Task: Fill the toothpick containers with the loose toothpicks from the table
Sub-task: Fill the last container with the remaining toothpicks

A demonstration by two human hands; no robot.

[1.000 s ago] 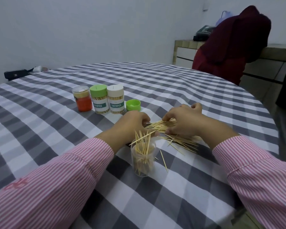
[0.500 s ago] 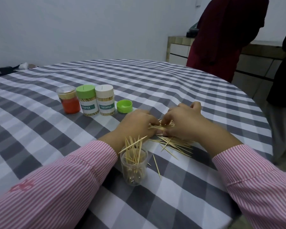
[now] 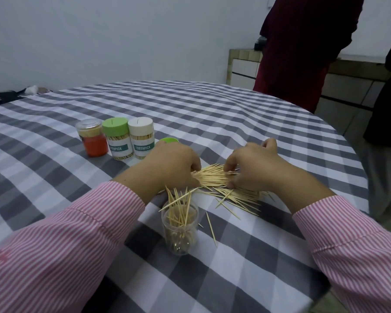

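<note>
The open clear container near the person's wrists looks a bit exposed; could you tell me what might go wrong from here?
1. The open clear container stands just below the left hand, beside its sleeve; a backward sweep of the forearm could tip it and spill its toothpicks.
2. Both hands, the right hand included, are gathering the loose toothpicks; strays already lie apart on the tablecloth and may be missed.
3. Toothpicks lean over the container's rim and could snag incoming ones.

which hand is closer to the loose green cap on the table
Left. The left hand lies right in front of the loose green cap, partly hiding it; the right hand is farther off, across the toothpick pile.
</note>
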